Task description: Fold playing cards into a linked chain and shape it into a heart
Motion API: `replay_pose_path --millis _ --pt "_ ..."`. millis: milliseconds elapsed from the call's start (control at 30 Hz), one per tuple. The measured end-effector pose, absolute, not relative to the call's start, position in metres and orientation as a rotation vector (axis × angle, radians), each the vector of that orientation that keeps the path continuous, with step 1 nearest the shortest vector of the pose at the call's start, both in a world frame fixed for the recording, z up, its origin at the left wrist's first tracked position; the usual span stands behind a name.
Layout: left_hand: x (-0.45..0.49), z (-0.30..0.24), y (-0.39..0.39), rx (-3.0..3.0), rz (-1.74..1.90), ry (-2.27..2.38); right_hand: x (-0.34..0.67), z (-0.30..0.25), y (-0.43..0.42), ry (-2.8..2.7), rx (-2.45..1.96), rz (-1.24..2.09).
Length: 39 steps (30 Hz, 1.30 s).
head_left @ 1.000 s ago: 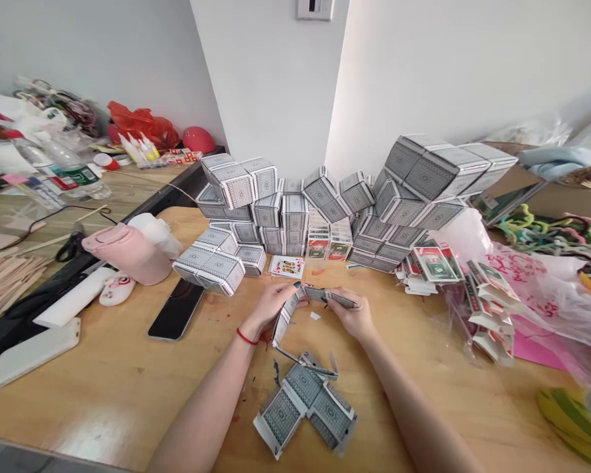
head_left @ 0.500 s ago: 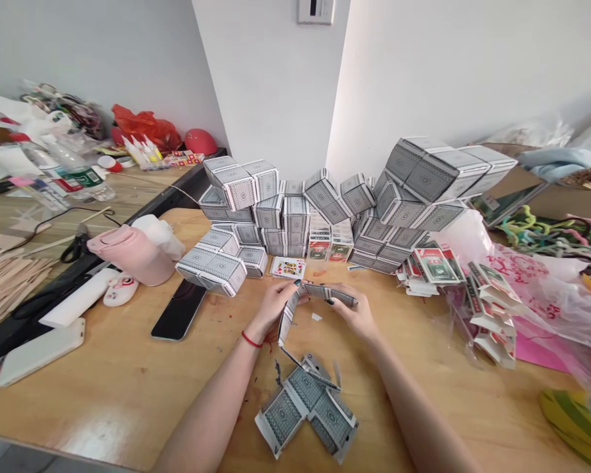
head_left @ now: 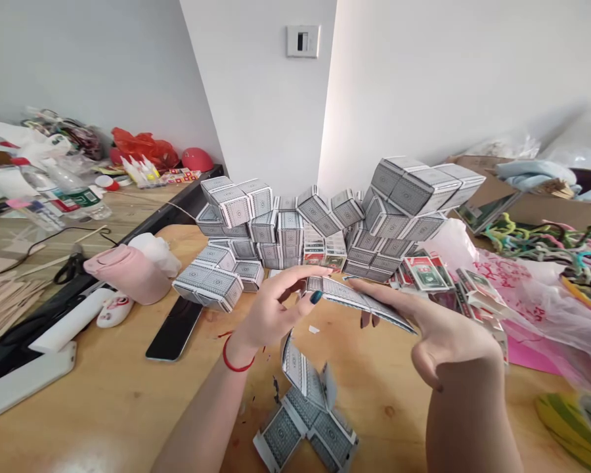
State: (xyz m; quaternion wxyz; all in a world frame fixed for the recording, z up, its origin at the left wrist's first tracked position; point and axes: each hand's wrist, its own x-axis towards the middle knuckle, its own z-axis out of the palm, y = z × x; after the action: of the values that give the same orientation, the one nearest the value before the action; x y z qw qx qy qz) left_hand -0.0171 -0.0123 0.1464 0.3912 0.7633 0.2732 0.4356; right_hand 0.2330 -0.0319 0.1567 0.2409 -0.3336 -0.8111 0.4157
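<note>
My left hand (head_left: 270, 305), a red string bracelet at its wrist, pinches the left part of a folded strip of joined playing cards (head_left: 350, 294) between thumb and fingers. My right hand (head_left: 448, 338) grips the strip's right end, fingers along the top edge and some fingertips showing below. The strip is raised and tilted, grey patterned backs outward. Below the left hand it bends down towards more joined cards (head_left: 282, 430) spread on the table, with flaps sticking up. Behind the hands stand stacked blocks folded from cards (head_left: 290, 230).
A black phone (head_left: 175, 328) and a card block (head_left: 209, 279) lie left on the wooden table (head_left: 177, 407). Farther left are a pink container (head_left: 131, 272) and a white power bank (head_left: 29, 381). Card boxes (head_left: 426, 272), plastic bags (head_left: 526, 286) and a yellow-green tape roll (head_left: 571, 427) are right.
Both hands have come closer to me with the strip lifted higher. My right hand has turned over the strip's right end, and the strip now slopes down to the right. The view has tilted up slightly.
</note>
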Motion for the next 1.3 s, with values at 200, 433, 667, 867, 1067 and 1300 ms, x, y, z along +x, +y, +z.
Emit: replay_pose_path --millis 200,433,667,867,1067,1300 --pt "-0.015 0.163 -0.016 2.230 1.010 0.622 0.225 0.155 -0.028 -2.260 -1.108 1.159" --pt "-0.014 0.157 -0.014 2.137 1.030 0.655 0.201 0.155 -0.026 -2.125 -1.078 0.890" --pt "-0.011 0.153 -0.010 1.814 1.123 0.792 0.194 0.150 -0.026 -1.856 -1.003 0.947" --pt "0.000 0.146 -0.014 1.643 1.144 0.786 0.191 0.154 -0.033 -1.761 -1.026 0.934" --pt "-0.007 0.151 -0.012 1.747 1.041 0.844 0.195 0.150 -0.034 -1.764 -1.073 0.930" --pt "-0.020 0.157 -0.012 2.133 0.997 0.859 0.200 0.152 -0.037 -1.949 -1.072 0.830"
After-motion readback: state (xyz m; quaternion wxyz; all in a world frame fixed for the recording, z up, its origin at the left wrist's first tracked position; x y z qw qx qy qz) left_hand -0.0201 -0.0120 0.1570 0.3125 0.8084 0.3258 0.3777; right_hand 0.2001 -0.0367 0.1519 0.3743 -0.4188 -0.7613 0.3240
